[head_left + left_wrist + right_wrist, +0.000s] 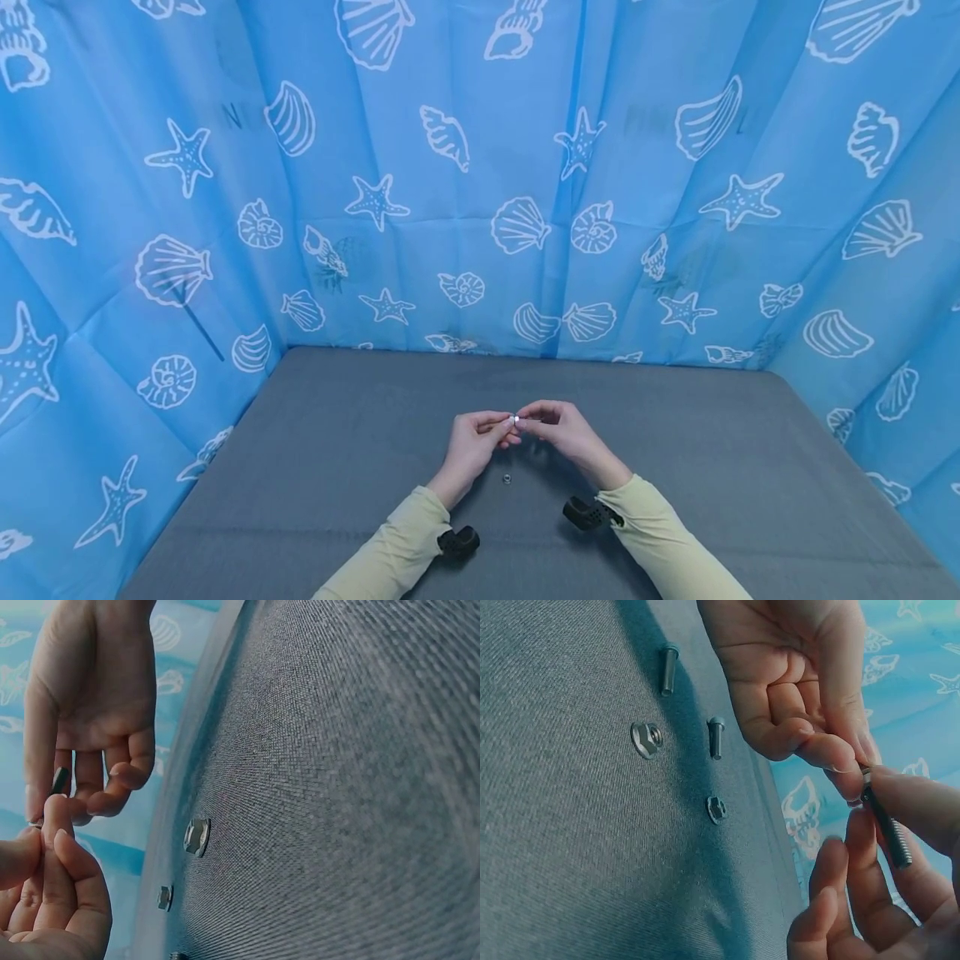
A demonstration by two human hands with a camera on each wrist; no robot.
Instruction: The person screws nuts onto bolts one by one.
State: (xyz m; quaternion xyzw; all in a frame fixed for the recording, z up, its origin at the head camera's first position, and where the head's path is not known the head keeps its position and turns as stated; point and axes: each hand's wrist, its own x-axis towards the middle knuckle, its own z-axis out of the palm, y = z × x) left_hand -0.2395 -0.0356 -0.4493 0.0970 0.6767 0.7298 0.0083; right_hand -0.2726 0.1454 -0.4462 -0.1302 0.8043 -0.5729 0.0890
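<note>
In the right wrist view, my right hand point(922, 900) pinches a dark threaded bolt point(892, 832) between thumb and fingers, its shank running back over the palm. My left hand point(795, 690) pinches a small silvery piece point(866, 774) at the bolt's other end; fingers cover most of it, so I cannot tell whether it is a nut or the head. The head view shows the left hand point(474, 442) and right hand point(566, 433) meeting fingertip to fingertip above the table. In the left wrist view the bolt point(60, 780) shows under the right hand point(97, 697).
On the grey cloth-covered table point(360, 425) lie a larger flange nut point(646, 740), a smaller flange nut point(716, 810), a longer bolt point(668, 669) and a shorter bolt point(717, 737). A blue shell-print curtain point(465, 183) stands around the table's back and sides.
</note>
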